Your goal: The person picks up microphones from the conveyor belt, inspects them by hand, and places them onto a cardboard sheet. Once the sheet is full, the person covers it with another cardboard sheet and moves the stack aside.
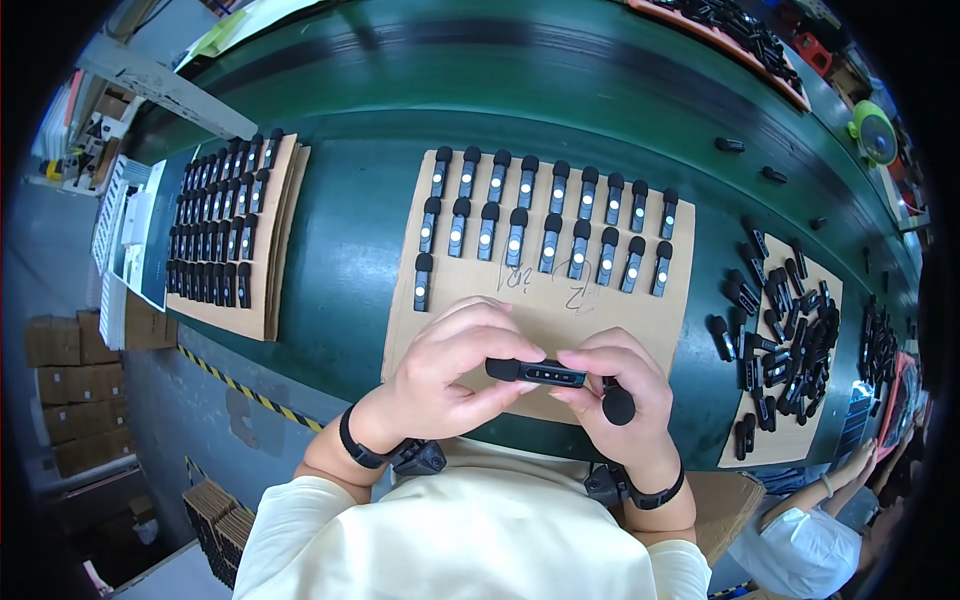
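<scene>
Both my hands meet above the near edge of a cardboard sheet (640, 310). Between them lies a small black lapel microphone (552, 374), held sideways with a row of tiny marks facing up. My left hand (450, 362) pinches its foam-tipped end between thumb and fingers. The other end is gripped by the thumb and forefinger of my right hand (628, 380). A second microphone (618, 406) is tucked in that hand, its round foam head showing and its body mostly hidden. On the sheet, several microphones (516, 240) stand in neat rows, foam ends away from me, each with a pale round spot.
At left, another cardboard stack (285, 240) carries tight rows of microphones. A loose heap of them (790, 350) covers cardboard at right. The green table (350, 220) holds everything. Beyond the heap, a co-worker's arm (845, 470) reaches in; a green fan (872, 133) stands far right.
</scene>
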